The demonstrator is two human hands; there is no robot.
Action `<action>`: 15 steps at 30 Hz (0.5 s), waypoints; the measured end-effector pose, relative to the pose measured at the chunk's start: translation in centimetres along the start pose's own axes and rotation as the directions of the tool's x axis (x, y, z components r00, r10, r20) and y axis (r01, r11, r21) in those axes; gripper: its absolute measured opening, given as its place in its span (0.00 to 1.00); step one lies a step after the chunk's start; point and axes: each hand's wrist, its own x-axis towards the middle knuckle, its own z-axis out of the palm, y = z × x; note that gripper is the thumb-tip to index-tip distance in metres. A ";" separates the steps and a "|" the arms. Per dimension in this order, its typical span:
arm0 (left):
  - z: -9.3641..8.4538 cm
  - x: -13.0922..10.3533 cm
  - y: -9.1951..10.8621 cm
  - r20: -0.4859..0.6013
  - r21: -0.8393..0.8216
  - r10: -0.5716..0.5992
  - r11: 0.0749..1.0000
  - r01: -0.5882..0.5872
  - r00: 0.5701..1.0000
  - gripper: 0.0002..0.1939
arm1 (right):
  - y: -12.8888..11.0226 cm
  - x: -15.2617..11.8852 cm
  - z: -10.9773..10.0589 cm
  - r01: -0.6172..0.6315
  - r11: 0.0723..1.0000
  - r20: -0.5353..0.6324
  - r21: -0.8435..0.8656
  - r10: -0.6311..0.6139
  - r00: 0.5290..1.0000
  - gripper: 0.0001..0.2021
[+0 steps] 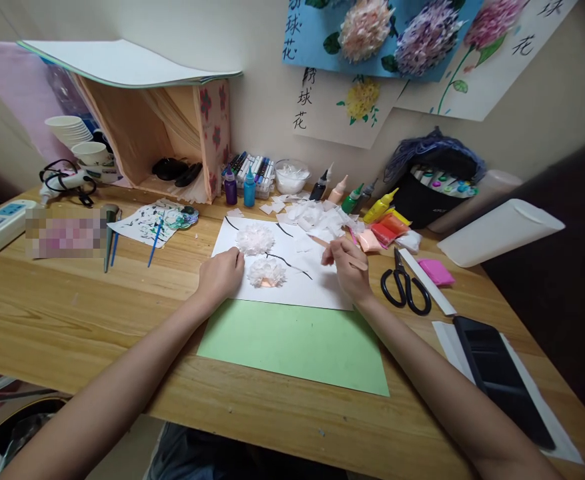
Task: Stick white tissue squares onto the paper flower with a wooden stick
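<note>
White paper (297, 293) with black painted stems lies on a green sheet (292, 343). Two fluffy white paper flowers, an upper one (255, 239) and a lower one (267, 272), sit on it; a peach patch shows at the lower one's front. My left hand (221, 273) rests closed at the paper's left edge beside both flowers, its fingertips hidden. In my right hand (351, 267), above the paper's right side, is a thin wooden craft stick (359, 265). Behind it lies a heap of white paper scraps (312, 217).
Black scissors (405, 287) and a dark phone-like slab (502, 380) lie at the right. Paint bottles (352, 199) and coloured clay packets (389, 228) stand behind. Brushes (156, 243) and paint-smeared paper (139, 223) are at the left, near an open box (215, 133).
</note>
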 end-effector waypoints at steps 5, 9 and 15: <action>0.0 -0.1 0.0 -0.007 0.003 -0.001 1.000 0.001 1.000 0.20 | 1.5 0.0 0.1 0.085 0.942 0.192 -0.325 -0.022 0.981 0.06; -0.1 -0.2 0.2 -0.013 -0.021 -0.005 1.000 0.004 1.000 0.20 | 2.1 -0.3 0.8 0.162 0.913 0.256 -0.375 -0.066 0.964 0.02; -0.3 -0.1 -0.1 0.006 -0.066 -0.021 0.998 0.021 1.000 0.20 | 1.4 -0.8 0.7 0.237 0.911 0.193 -0.337 -0.179 0.965 0.02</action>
